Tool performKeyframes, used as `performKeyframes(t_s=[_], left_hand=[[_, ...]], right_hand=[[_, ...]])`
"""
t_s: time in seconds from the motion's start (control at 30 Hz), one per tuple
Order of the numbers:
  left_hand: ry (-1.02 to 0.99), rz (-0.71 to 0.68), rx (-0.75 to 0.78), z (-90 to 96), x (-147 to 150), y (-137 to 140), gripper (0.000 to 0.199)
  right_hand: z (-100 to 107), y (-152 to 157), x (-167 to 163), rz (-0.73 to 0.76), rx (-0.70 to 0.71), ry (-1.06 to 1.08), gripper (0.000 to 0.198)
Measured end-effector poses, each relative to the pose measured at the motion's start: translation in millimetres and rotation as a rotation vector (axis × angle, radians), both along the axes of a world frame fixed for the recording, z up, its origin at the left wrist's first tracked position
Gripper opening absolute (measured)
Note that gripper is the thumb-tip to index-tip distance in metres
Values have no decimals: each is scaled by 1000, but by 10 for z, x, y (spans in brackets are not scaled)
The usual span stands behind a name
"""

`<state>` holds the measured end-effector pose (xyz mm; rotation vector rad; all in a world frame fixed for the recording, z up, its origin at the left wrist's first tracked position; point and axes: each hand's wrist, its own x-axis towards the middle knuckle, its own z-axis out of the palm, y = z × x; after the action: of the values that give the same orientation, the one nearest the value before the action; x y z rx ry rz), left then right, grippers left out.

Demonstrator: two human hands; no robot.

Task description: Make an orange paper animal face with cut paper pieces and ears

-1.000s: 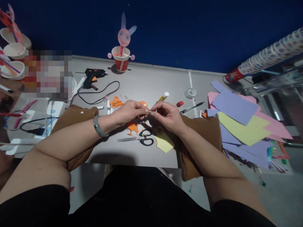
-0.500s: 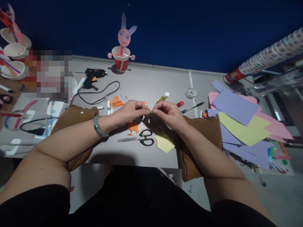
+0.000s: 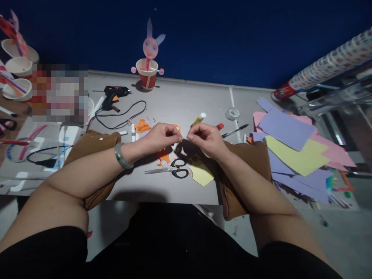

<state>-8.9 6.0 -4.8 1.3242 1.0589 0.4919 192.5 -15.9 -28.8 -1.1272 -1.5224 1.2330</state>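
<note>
My left hand pinches a tiny piece between thumb and forefinger; it is too small to name. Close by on its right, my right hand has thumb and forefinger pressed together, and I cannot make out whether anything is in them. A narrow gap separates the two sets of fingertips. Below the hands lie black-handled scissors, orange paper and a piece of yellow paper. Just beyond my right hand are a yellow glue stick with a white cap and a red cap.
A paper-cup rabbit stands at the back. Left of it lies a black glue gun with a looping cord. A roll of tape and a pen lie right of centre. Coloured paper sheets and stacked cups occupy the right.
My fingertips, which met at a tiny piece, have drawn slightly apart. The view has shifted a little; the things on the table look unmoved.
</note>
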Motion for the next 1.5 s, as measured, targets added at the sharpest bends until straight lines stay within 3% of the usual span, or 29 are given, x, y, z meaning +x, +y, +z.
performKeyframes(t_s=[0.13,0.23,0.37,0.5,0.67,0.83,0.97,1.07,1.23,1.33,1.4,1.5], left_hand=[[-37,52,-47,-6,-18,17,10],[-67,94,-38,-2,-19,42,10],[-110,117,-11,6,-12,66,11],[-146,134,-25,7,-8,71,11],[-183,134,-40,-25,-21,82,10],[-193,139,-42,-30,-26,89,12],[-224,140,-44,-40,-28,97,12],[-253,148,-53,-73,-33,111,11],[-312,188,-78,-80,-20,119,12],[-328,240,-129,-34,1,110,11],[-343,260,-169,-10,14,100,11],[-377,256,-217,-10,27,82,11]], right_hand=[[159,73,239,-260,337,94,33],[346,106,493,-402,343,-48,25],[414,123,700,-220,28,-656,18],[195,169,653,-156,-79,-1230,20],[-19,209,491,-70,-53,-1412,19],[62,90,337,13,12,-1424,21],[242,-117,215,-9,179,-1311,28],[383,-242,149,-80,310,-1038,23],[427,-259,71,-415,401,-457,16],[332,-185,30,-487,255,-41,26],[249,-130,-2,-407,75,172,36],[131,-70,-73,-247,-179,329,45]])
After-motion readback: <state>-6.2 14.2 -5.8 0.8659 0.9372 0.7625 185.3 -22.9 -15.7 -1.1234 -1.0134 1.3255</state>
